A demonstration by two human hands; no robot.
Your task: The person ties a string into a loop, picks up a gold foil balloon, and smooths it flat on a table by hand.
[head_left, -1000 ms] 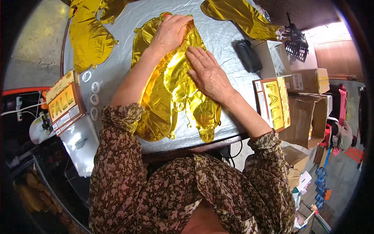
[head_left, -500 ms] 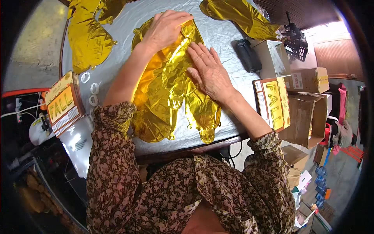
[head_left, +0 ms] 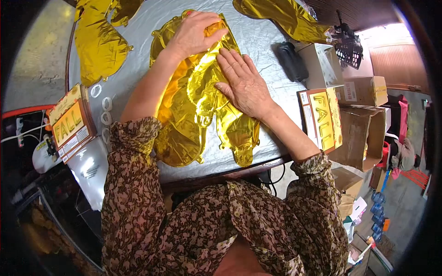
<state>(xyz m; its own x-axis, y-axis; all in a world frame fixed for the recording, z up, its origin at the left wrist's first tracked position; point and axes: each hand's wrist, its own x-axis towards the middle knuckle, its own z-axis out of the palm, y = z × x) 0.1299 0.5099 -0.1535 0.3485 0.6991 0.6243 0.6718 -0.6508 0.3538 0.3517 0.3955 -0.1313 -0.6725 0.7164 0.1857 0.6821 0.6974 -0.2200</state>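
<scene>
While both bare hands rest on it, the crinkled gold foil letter balloon (head_left: 193,106) lies flat in the middle of the silver-grey covered tabletop (head_left: 258,41), running from twelve o'clock down toward the near edge at six o'clock. At twelve o'clock on the balloon the left hand (head_left: 193,33) is curled over the top end, its fingers (head_left: 209,20) bent down and gripping a fold of the foil. Just beside it, at about three o'clock on the balloon, the right hand (head_left: 244,85) lies palm down with its fingers (head_left: 230,62) spread wide and flat, pressing the foil against the tabletop and holding nothing. At ten o'clock a second gold foil balloon (head_left: 99,41) lies apart on the cover, and at one o'clock a third gold foil balloon (head_left: 281,16) lies at the far edge. At nine o'clock a flat orange retail pack (head_left: 69,126) shows the word "FALL" in gold letters, with small white plastic rings (head_left: 106,110) just beside it. At three o'clock another flat pack printed "FALL" (head_left: 322,119) sits at the tabletop's edge, near a black oblong device (head_left: 290,60) and brown cardboard boxes (head_left: 363,92) whose labels are too small to read
</scene>
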